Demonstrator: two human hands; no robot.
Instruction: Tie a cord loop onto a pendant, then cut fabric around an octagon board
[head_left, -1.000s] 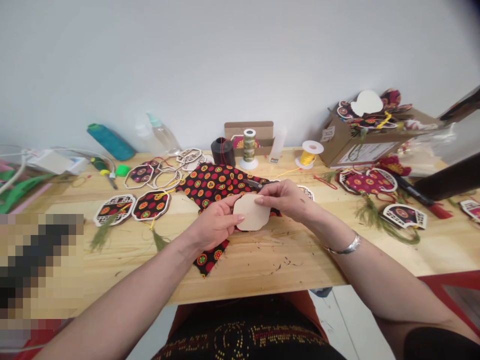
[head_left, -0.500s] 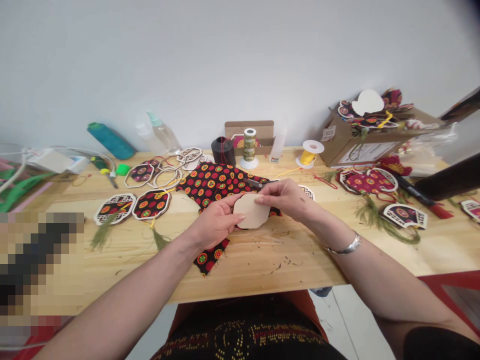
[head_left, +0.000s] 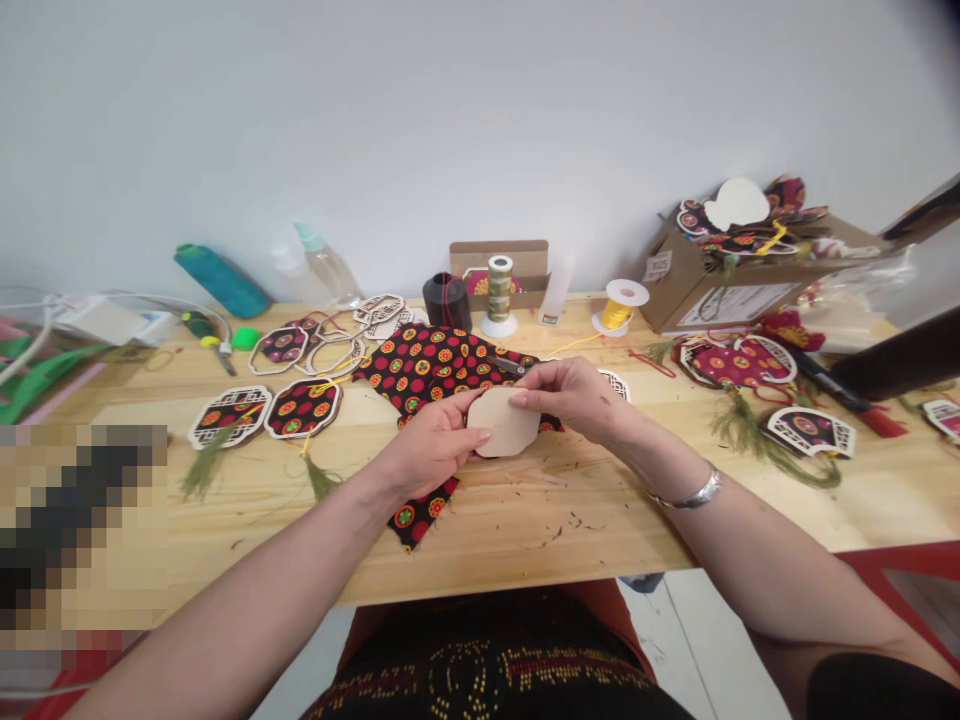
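Between my hands is a pale, flat plaque (head_left: pixel 504 424) with rounded, notched corners, its plain face turned up. My left hand (head_left: pixel 439 445) pinches its left edge, thumb on top. At the upper right edge, my right hand (head_left: pixel 566 400) grips it with the thumb on its face; the fingers behind are hidden. Black cloth (head_left: pixel 420 365) with red and yellow flower prints lies behind and under my hands. Dark scissors (head_left: pixel 510 366) rest on that cloth, partly covered by my right hand.
Finished tasselled ornaments (head_left: pixel 304 410) lie to the left, others (head_left: pixel 808 432) to the right. Along the wall stand a black thread cone (head_left: pixel 448 302), a green thread spool (head_left: pixel 499 295) and a yellow cord spool (head_left: pixel 624 305). A filled cardboard box (head_left: pixel 739 290) sits at back right.
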